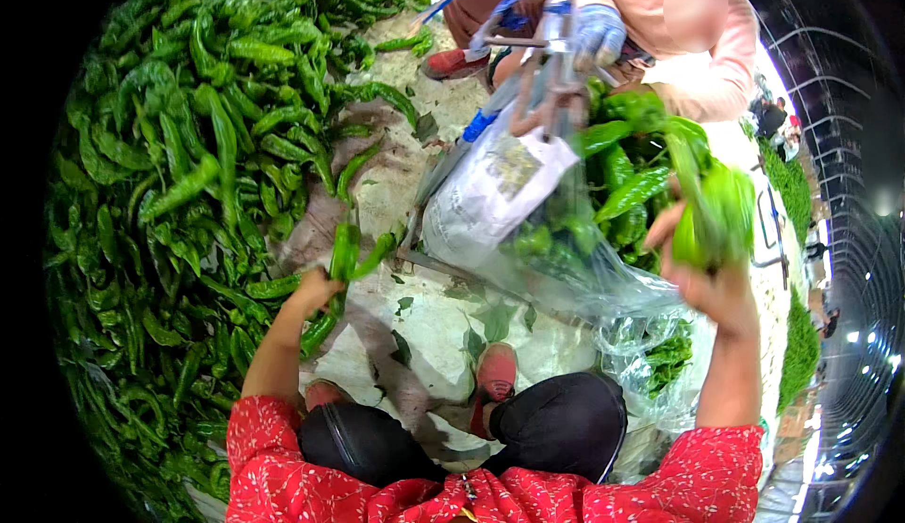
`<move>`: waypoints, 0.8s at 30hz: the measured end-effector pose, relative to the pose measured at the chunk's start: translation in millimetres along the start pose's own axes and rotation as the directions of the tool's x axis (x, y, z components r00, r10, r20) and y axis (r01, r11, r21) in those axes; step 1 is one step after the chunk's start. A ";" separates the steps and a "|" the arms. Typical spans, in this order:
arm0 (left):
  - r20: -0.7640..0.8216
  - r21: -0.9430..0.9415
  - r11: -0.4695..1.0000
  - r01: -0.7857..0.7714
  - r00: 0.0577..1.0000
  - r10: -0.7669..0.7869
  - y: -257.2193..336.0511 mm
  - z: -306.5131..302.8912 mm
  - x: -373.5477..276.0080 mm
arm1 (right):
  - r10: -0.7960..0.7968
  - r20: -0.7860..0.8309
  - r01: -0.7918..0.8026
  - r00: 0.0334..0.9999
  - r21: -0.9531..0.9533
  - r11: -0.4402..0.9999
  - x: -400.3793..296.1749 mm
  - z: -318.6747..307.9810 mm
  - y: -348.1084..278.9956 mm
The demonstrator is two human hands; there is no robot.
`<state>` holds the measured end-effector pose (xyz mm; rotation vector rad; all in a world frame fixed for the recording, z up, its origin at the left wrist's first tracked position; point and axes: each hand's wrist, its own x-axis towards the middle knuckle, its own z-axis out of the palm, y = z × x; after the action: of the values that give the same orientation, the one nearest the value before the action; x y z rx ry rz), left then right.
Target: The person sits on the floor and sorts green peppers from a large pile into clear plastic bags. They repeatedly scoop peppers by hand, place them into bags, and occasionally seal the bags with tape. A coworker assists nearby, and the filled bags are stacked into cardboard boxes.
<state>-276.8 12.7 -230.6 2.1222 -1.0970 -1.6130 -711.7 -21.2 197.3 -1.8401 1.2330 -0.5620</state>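
Note:
My left hand [316, 292] is closed around a few long green peppers [346, 248] at the right edge of a large pepper heap [205, 148]. Blurred by motion, my right hand [707, 284] grips a bunch of green peppers [717, 215] beside the mouth of a clear plastic bag [622, 279]. That bag holds many peppers [622, 169] and hangs by a metal stand [558, 98]. A whitish printed panel [466, 205] bearing writing covers the bag's left side.
Opposite me crouches a person [640, 6] whose blue-gloved hand [599, 33] is at the stand. Another clear bag [668, 360] with peppers lies near my right knee. Loose leaves [401, 347] are scattered on the pale ground sheet [438, 304]. More green piles [799, 353] lie far right.

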 end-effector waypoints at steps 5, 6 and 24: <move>0.131 -0.421 0.907 0.014 0.990 0.045 -42.8 -3.7 -89.5 | -0.441 -0.247 0.137 0.863 -0.726 0.674 18.5 -9.3 38.4; 0.150 -0.474 0.880 0.016 0.987 0.063 -50.4 -6.3 -104.8 | -0.374 -0.206 0.127 0.904 -0.708 0.695 16.7 9.6 36.6; 0.180 0.341 0.118 -0.933 0.188 0.966 353.8 13.6 -315.2 | -0.444 0.089 0.391 0.891 -0.645 0.657 24.5 9.0 68.0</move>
<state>-464.7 -6.4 204.2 0.9268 -2.2204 -0.5980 -731.1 -51.7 134.1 -2.7738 1.1268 -0.4787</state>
